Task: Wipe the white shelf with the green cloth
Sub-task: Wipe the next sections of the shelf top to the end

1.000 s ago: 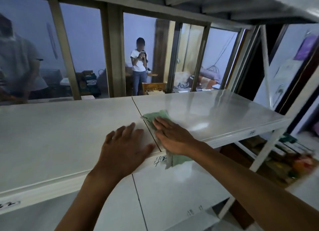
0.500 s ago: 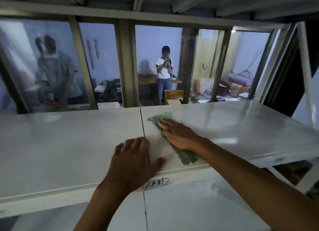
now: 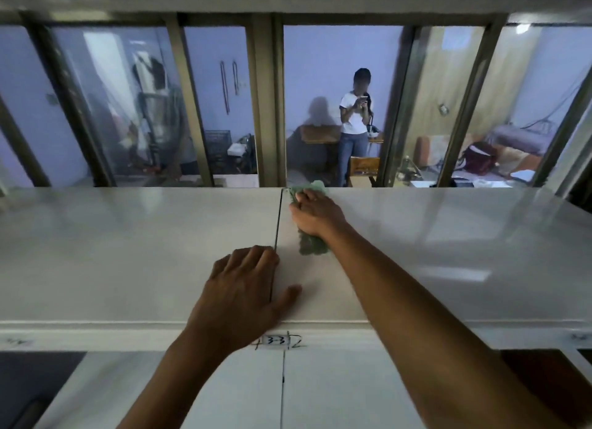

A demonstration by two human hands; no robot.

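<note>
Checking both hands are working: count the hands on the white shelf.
2. The left hand rests flat near the front edge; the right hand presses the green cloth farther back.

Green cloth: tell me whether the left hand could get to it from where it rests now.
Probably yes. The left hand lies flat on the white shelf near its front edge; the green cloth sits further back, right of the seam, pinned under the right hand. Only bare shelf lies between them.

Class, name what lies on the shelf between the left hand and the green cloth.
In the head view, only bare white shelf separates the left hand from the green cloth; the panel seam runs alongside.
</note>
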